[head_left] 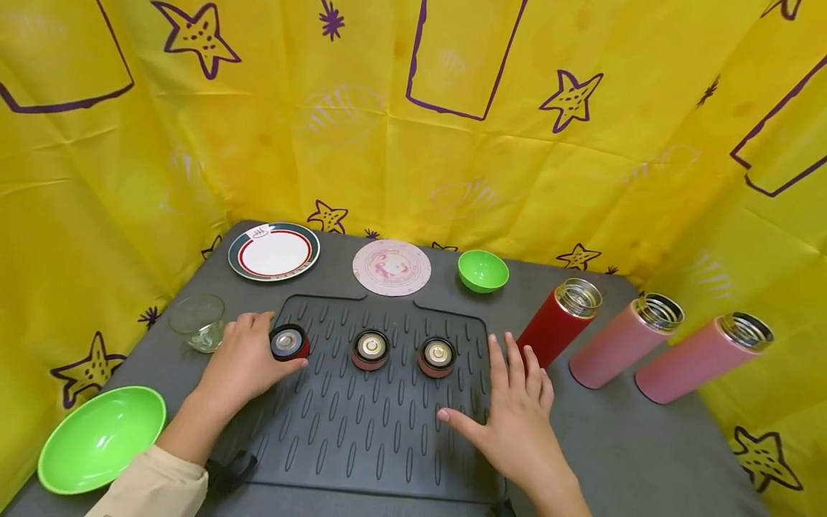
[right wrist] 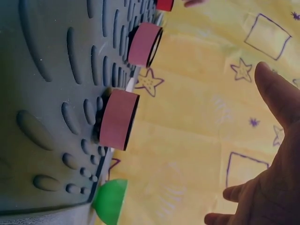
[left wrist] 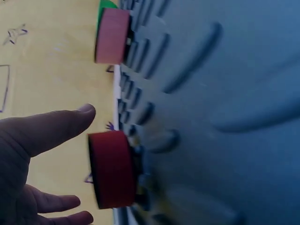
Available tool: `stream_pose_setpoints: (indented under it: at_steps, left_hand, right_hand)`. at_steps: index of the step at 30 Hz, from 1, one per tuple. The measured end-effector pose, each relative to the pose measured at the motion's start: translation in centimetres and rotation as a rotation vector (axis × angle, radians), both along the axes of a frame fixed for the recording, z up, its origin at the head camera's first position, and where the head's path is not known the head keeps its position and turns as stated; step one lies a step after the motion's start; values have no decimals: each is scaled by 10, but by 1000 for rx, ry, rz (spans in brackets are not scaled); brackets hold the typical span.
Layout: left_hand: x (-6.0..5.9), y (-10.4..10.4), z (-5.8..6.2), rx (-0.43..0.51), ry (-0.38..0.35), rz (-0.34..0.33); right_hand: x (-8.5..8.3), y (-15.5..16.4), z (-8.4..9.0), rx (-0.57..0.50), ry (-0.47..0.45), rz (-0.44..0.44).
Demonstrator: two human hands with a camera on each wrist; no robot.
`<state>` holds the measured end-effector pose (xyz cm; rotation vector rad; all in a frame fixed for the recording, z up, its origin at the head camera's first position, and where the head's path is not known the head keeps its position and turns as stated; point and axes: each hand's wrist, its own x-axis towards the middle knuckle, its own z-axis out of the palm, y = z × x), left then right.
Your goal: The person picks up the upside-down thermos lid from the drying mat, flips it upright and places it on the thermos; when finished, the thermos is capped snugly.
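Creased yellow cloth point(head_left: 271, 151) hangs behind the grey worktop point(head_left: 639, 459) and along both its sides, meeting in corners at the back. Purple-outlined starfish point(head_left: 571, 100), spiky bursts point(head_left: 332, 20) and large angular outlines point(head_left: 465, 57) cover it, with paler striped shell shapes point(head_left: 342, 111) between. Soft light gives the fabric a slight sheen.

From head, downward; wrist views close, sharing mat point(head_left: 362, 470).
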<state>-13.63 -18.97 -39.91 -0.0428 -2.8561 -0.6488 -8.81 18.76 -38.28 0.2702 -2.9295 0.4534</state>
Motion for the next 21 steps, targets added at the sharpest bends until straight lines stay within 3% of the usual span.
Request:
stream_pose_setpoints:
  at_steps: [8,21]
  left_hand:
    - [-8,-6,-13,7,-137,48]
    - [-8,-2,-7,-20,-157,35]
  right_hand:
    - [6,2,4,-11,-18,20]
    - [5,4,4,-41,-44,49]
